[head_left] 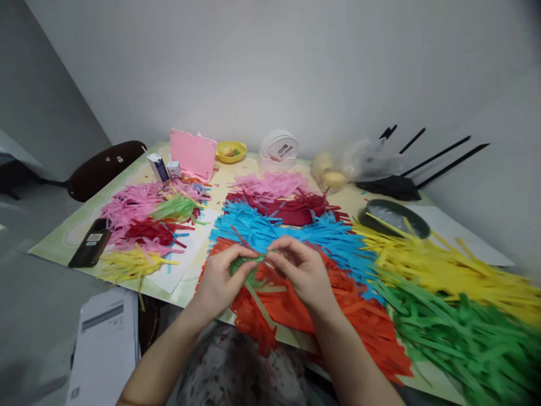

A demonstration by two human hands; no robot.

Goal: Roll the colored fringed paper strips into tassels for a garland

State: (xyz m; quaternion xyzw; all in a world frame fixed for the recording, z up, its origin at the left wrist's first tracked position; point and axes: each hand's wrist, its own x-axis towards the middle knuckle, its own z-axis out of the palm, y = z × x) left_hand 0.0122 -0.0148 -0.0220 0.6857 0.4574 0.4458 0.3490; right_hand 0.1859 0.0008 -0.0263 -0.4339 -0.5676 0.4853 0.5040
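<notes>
My left hand (224, 276) and my right hand (299, 270) meet over the table's front edge, both pinching a twisted strand of green fringed paper (252, 273). Thumb and forefinger of each hand press on it, and pale green strips hang down between them. Directly under my hands spreads a pile of orange-red fringed paper (359, 316), part of it drooping over the edge. Blue fringe (253, 225) lies just behind that, followed by dark red fringe (291, 210) and pink fringe (273, 185).
Green strips (473, 332) and yellow strips (448, 265) cover the right side, beside a dark oval tray (395, 219). Pink tassels (131, 206) and a phone (90, 242) lie left. Behind stand a pink tablet case (193, 153), yellow bowl (230, 152) and white round holder (278, 151).
</notes>
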